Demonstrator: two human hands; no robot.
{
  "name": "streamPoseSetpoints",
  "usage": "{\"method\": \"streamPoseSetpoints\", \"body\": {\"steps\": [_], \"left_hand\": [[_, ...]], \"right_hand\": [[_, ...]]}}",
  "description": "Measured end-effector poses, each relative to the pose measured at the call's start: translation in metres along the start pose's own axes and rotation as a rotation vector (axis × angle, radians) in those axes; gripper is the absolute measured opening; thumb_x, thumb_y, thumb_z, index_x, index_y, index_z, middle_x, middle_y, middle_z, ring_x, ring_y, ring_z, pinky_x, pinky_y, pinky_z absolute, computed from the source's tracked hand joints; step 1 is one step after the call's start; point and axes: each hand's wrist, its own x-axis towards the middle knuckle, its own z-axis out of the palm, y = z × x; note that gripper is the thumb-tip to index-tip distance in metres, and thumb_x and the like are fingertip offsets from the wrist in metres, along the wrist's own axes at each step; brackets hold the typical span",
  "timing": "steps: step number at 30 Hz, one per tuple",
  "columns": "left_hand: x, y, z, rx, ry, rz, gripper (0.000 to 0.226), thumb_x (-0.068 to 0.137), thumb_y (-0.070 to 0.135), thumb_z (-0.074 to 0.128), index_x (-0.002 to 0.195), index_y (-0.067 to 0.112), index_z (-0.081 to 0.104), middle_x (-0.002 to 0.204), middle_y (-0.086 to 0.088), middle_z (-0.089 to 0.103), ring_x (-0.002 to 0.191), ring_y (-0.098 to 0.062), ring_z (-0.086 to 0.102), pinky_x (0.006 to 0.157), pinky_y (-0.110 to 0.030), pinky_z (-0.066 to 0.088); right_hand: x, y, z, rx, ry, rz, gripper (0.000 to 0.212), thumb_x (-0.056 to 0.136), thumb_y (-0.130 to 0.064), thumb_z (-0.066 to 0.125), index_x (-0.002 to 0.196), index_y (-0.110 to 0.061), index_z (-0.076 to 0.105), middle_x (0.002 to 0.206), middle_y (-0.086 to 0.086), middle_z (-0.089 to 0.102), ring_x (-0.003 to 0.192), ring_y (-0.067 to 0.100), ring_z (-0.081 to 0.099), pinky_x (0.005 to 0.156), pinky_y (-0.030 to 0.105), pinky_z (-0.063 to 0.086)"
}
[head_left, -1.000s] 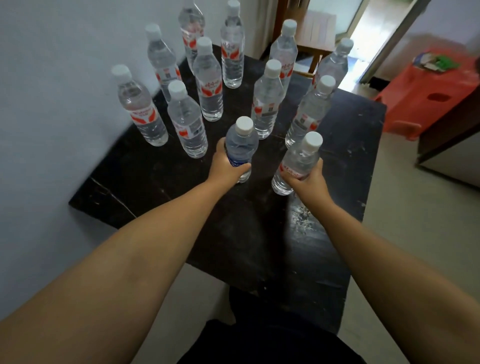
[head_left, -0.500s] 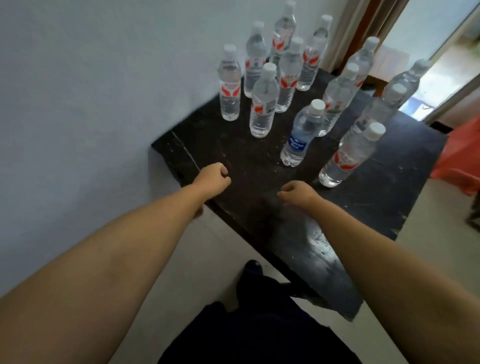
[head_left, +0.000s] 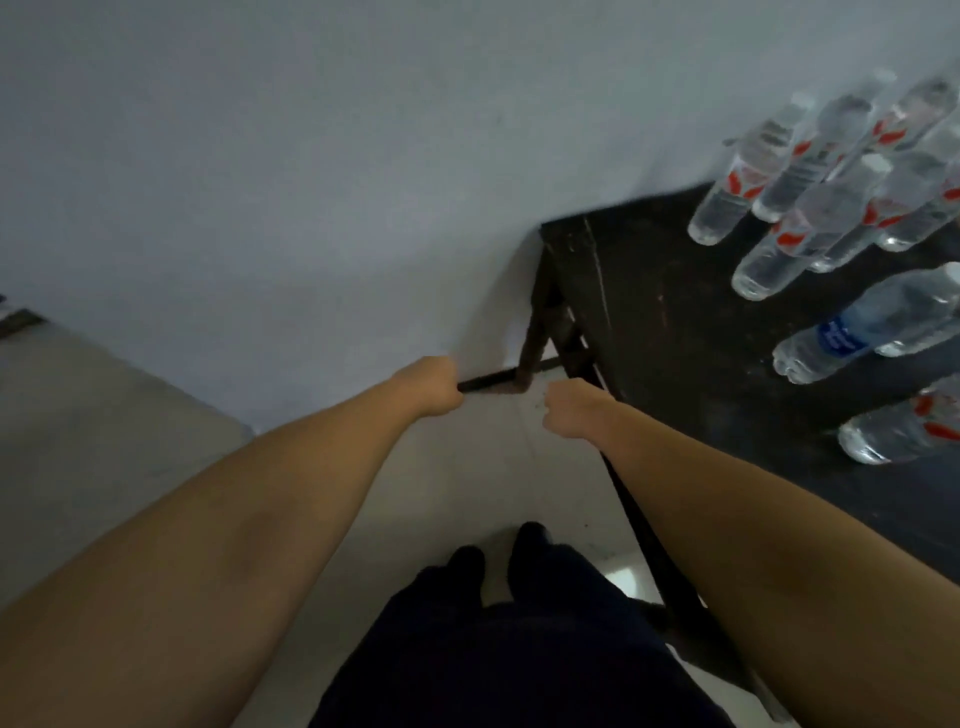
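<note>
My left hand (head_left: 435, 387) and my right hand (head_left: 570, 410) are held out in front of me with fingers curled, holding nothing, off the near left corner of a black table (head_left: 670, 317). A dark crossbar (head_left: 493, 378) of the table's frame shows behind my left hand, apart from it. On the table at the right stand several clear water bottles with red labels (head_left: 800, 228), one bottle with a blue label (head_left: 857, 335), and one more red-labelled bottle (head_left: 904, 428) nearest me. The view is blurred by motion.
A pale wall (head_left: 311, 156) fills the left and top of the view. A light floor (head_left: 93, 415) lies below, with my dark trousers and feet (head_left: 498, 613) at the bottom. The table's front edge runs under my right forearm.
A second ago each hand gripped a bottle on the table; both let go and pulled back. The view has since swung left and down, so the bottles now sit at the far right.
</note>
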Motion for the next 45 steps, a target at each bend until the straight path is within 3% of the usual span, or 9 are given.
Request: {"method": "streamPoseSetpoints", "body": {"steps": [8,13,19,23,29,33,37,41,45], "left_hand": [[-0.050,-0.058,0.044,-0.286,0.101,-0.311,0.010,0.085,0.016,0.053,0.081,0.008,0.058,0.099,-0.015,0.064,0.089,-0.030,0.062,0.075,-0.034,0.049],[-0.093,-0.049,0.093,-0.474,0.137,-0.460,0.038,0.095,0.018,0.048,0.130,0.003,0.051,0.131,-0.013,0.052,0.119,-0.027,0.051,0.098,-0.034,0.041],[-0.172,-0.053,0.155,-0.659,0.244,-0.694,0.035,0.092,0.015,0.047,0.119,-0.002,0.058,0.123,-0.019,0.059,0.110,-0.032,0.057,0.077,-0.030,0.043],[-0.235,-0.058,0.201,-0.748,0.272,-0.887,0.033,0.092,0.016,0.047,0.117,-0.002,0.061,0.122,-0.018,0.061,0.112,-0.032,0.057,0.086,-0.032,0.047],[-0.317,-0.055,0.266,-0.900,0.397,-1.104,0.032,0.090,0.019,0.050,0.115,0.002,0.062,0.119,-0.016,0.062,0.108,-0.032,0.059,0.083,-0.030,0.048],[-0.387,-0.042,0.328,-1.007,0.471,-1.238,0.035,0.091,0.019,0.050,0.122,0.005,0.058,0.125,-0.014,0.058,0.113,-0.031,0.057,0.091,-0.033,0.049],[-0.463,-0.028,0.392,-1.079,0.502,-1.372,0.036,0.091,0.021,0.052,0.124,0.006,0.057,0.126,-0.013,0.057,0.113,-0.031,0.057,0.092,-0.033,0.049],[-0.537,-0.018,0.452,-1.140,0.562,-1.517,0.033,0.088,0.021,0.054,0.117,0.006,0.060,0.121,-0.014,0.061,0.108,-0.031,0.059,0.091,-0.035,0.051],[-0.581,-0.005,0.489,-1.186,0.647,-1.600,0.031,0.090,0.023,0.054,0.115,0.006,0.061,0.119,-0.013,0.061,0.109,-0.030,0.059,0.090,-0.034,0.050]], "right_hand": [[0.014,-0.052,-0.001,-0.255,0.040,-0.288,0.034,0.096,-0.013,0.043,0.127,-0.006,0.053,0.123,0.015,0.059,0.107,0.032,0.059,0.089,0.039,0.048],[0.009,-0.076,0.020,-0.433,0.039,-0.482,0.036,0.096,-0.017,0.043,0.130,-0.008,0.051,0.128,0.014,0.056,0.113,0.032,0.056,0.092,0.039,0.048],[-0.027,-0.119,0.070,-0.611,-0.013,-0.769,0.039,0.094,-0.015,0.046,0.131,-0.007,0.053,0.133,0.015,0.055,0.119,0.031,0.054,0.093,0.032,0.043],[-0.062,-0.152,0.113,-0.708,-0.052,-0.930,0.032,0.093,-0.016,0.047,0.121,-0.009,0.059,0.128,0.015,0.059,0.116,0.031,0.057,0.089,0.031,0.045],[-0.126,-0.189,0.173,-0.858,-0.084,-1.094,0.020,0.091,-0.015,0.048,0.104,-0.009,0.062,0.119,0.019,0.063,0.109,0.034,0.060,0.085,0.032,0.047],[-0.186,-0.207,0.241,-0.980,-0.098,-1.199,0.026,0.091,-0.015,0.048,0.109,-0.004,0.064,0.117,0.020,0.064,0.108,0.034,0.061,0.085,0.033,0.048],[-0.256,-0.214,0.311,-1.070,-0.125,-1.334,0.015,0.089,-0.014,0.047,0.088,-0.009,0.062,0.110,0.021,0.066,0.101,0.035,0.064,0.070,0.029,0.041],[-0.333,-0.220,0.372,-1.091,-0.124,-1.470,0.028,0.092,-0.024,0.047,0.109,-0.010,0.063,0.117,0.014,0.063,0.107,0.032,0.061,0.075,0.028,0.043],[-0.390,-0.226,0.411,-1.136,-0.105,-1.591,0.027,0.093,-0.025,0.046,0.112,-0.014,0.061,0.118,0.009,0.061,0.106,0.030,0.059,0.076,0.029,0.043]]}}
